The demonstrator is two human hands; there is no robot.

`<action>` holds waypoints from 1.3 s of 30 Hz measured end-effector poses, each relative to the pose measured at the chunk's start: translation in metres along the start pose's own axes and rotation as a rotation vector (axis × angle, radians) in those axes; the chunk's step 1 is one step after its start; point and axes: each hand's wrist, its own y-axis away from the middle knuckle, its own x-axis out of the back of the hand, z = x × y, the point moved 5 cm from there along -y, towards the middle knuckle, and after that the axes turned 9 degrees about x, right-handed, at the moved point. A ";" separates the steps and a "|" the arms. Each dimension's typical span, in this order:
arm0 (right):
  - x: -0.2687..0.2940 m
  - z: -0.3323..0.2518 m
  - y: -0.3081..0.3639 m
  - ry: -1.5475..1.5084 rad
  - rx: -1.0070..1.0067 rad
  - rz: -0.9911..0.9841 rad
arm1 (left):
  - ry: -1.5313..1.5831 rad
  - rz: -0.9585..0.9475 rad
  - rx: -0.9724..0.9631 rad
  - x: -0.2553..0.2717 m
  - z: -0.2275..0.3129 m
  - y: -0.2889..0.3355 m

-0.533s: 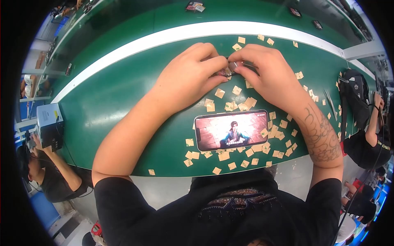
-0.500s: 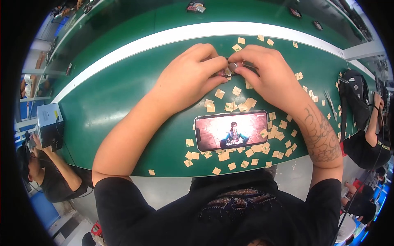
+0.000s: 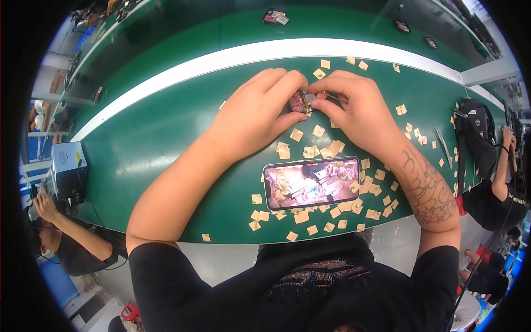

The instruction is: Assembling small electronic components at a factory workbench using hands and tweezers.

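Near the far edge of the green table, my left hand (image 3: 255, 110) grips a small reddish circuit board (image 3: 298, 102) between thumb and fingers. A flat silvery piece (image 3: 311, 100) sits at the board's right side, pinched by the thumb and forefinger of my right hand (image 3: 351, 100). Thin dark, shiny strips (image 3: 334, 95) show beneath the right forefinger; their kind is hard to make out. Curled fingers hide part of the board. Nearer to me lies a phone (image 3: 312, 183) with a video playing, surrounded by small tan adhesive squares (image 3: 301, 217).
Tweezers (image 3: 443, 148) lie at the right, beside a black bag (image 3: 477, 124). A white-and-black box (image 3: 68, 169) stands at the left edge. Beyond a white rail (image 3: 221, 60), small electronic units (image 3: 275, 17) rest on green surface. Other people sit at both sides.
The board has turned so that more of its reddish face shows between my hands. My left fingers have shifted slightly. The phone's picture has changed, and the whole view has moved a little.
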 end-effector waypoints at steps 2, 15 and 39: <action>-0.001 -0.002 -0.001 0.032 -0.008 -0.003 | -0.001 -0.001 0.002 0.000 -0.001 0.001; -0.005 -0.014 0.008 0.254 0.035 0.048 | -0.029 0.019 0.021 -0.002 0.002 0.002; 0.008 0.012 0.010 0.020 -0.021 0.045 | -0.157 -0.010 -0.047 -0.009 0.010 0.004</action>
